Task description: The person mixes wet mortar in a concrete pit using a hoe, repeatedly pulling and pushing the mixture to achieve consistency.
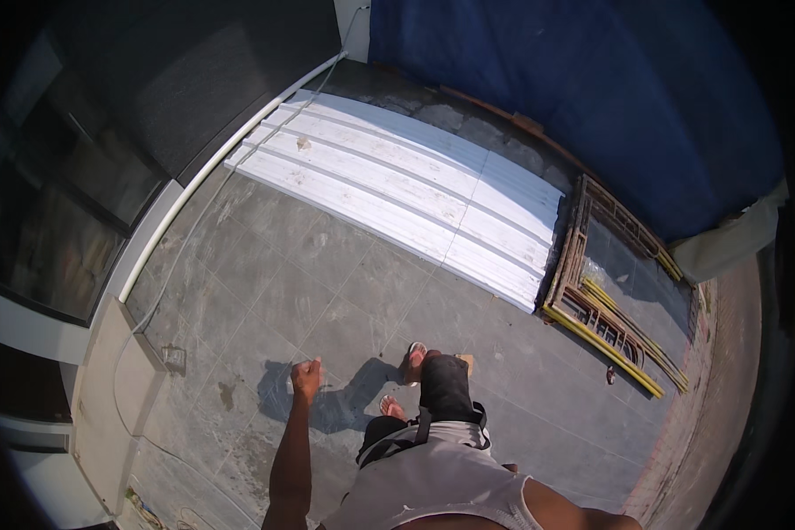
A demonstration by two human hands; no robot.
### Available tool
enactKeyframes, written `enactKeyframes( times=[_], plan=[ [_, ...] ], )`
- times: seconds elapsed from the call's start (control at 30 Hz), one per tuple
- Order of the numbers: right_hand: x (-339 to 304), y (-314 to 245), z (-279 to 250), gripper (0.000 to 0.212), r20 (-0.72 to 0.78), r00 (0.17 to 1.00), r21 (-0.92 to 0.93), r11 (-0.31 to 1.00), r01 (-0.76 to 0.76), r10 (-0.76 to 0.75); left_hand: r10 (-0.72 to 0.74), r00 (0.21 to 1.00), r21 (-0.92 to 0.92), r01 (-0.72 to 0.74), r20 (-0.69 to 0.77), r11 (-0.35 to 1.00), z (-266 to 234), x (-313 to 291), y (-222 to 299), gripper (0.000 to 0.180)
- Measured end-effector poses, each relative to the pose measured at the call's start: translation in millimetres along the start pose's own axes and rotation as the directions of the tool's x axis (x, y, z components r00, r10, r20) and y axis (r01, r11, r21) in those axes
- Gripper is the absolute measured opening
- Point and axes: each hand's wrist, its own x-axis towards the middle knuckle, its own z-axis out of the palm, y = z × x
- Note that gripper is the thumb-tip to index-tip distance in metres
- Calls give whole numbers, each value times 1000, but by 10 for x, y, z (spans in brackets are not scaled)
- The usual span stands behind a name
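Observation:
My left hand [306, 380] hangs out in front of my body over the grey tiled floor [327, 283], its fingers curled closed. Whatever it may hold is too small or hidden to make out. Its shadow falls on the tiles around it. My right hand is out of the picture; only the upper part of that arm shows at the lower edge. Beyond my feet lie long white corrugated sheets [397, 181], flat on the ground and dusty in places.
Rusty metal frames [583, 256] and yellow poles [618, 358] lie at the right. A blue tarp [574, 97] hangs at the back. A white pipe [212, 168] and a thin cable [178, 256] run along the left wall. A small block [466, 362] lies by my foot.

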Motion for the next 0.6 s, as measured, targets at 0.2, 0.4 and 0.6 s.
enactKeyframes(
  times=[0.2,0.4,0.6],
  plan=[
    [1813,-347,-1547,28,398,718,869,16,-494,571,-49,989,-68,40,-138,997,-190,1669,817,38],
    [4453,-112,-5172,26,-170,829,784,583,-213,533,-391,914,-92,401,113,911,203,1801,446,17],
    [6500,-789,-8982,23,-672,726,583,709,397,147,-291,934,438,178,208,881,104,2716,707,11]
  ],
)
